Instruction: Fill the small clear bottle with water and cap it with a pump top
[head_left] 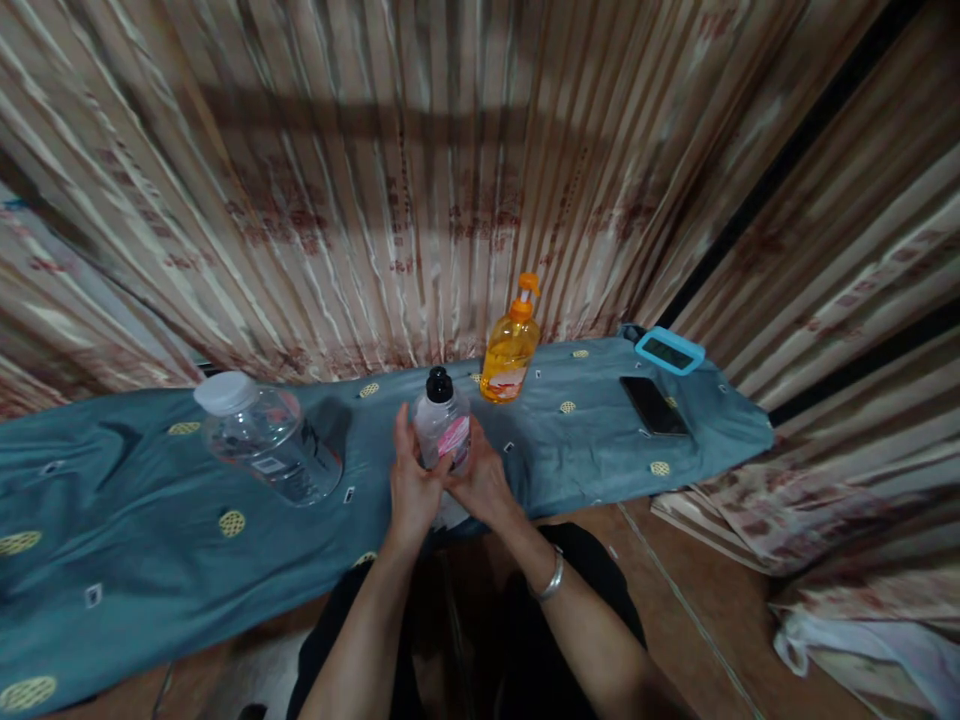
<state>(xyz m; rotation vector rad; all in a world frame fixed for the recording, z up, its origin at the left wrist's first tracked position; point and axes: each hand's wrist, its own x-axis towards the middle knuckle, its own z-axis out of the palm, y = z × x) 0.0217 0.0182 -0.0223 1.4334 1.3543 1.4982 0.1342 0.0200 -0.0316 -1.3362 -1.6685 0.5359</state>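
Between my two hands, over the near edge of the cloth-covered surface, is a clear squeeze bottle [442, 418] with a black cap and a pink label. My left hand [412, 480] wraps its left side, thumb across the front. From the right, my right hand [480, 478] grips the lower part of the same bottle, and a silver bangle circles that wrist. The bottle stands roughly upright, its base hidden by my fingers. Just behind and to the right stands a pump bottle [510, 350] of yellow-orange liquid with an orange pump head.
A large clear plastic jug [274, 440] with a white lid stands to the left. On the right lie a black phone [652, 405] and a blue-framed device [670, 351]. Patterned curtains [360, 200] hang behind the teal cloth [150, 560]. Tiled floor shows below.
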